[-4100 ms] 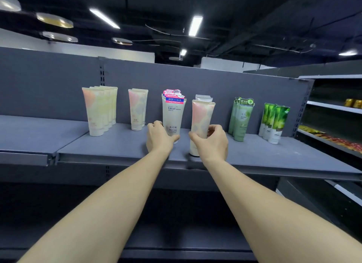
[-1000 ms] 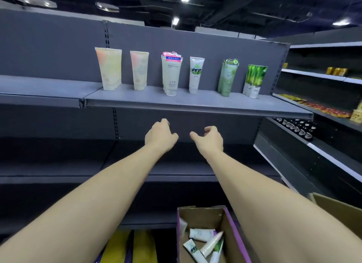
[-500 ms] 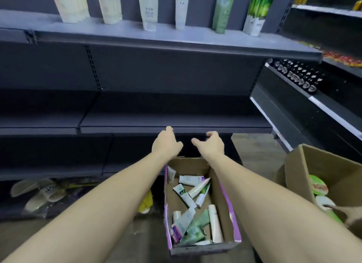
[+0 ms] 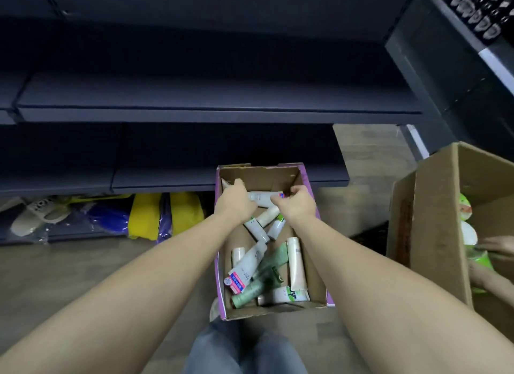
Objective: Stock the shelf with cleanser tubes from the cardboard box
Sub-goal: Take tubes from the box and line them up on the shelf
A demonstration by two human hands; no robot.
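Brown corrugated cardboard box [image 4: 299, 176], matt, purple-printed outside; smooth, faintly glossy plastic cleanser tubes [image 4: 295, 262] inside. Dark matt shelf [image 4: 217, 112]. Glossy yellow plastic packs [image 4: 144, 215] beneath.

A: can anyone tell if the left hand [image 4: 236, 201] or right hand [image 4: 296, 204] actually grips that white tube [image 4: 262, 199]?

B: nope, fingertips hidden. Second carton [image 4: 434, 223] is cut off at the edge too.
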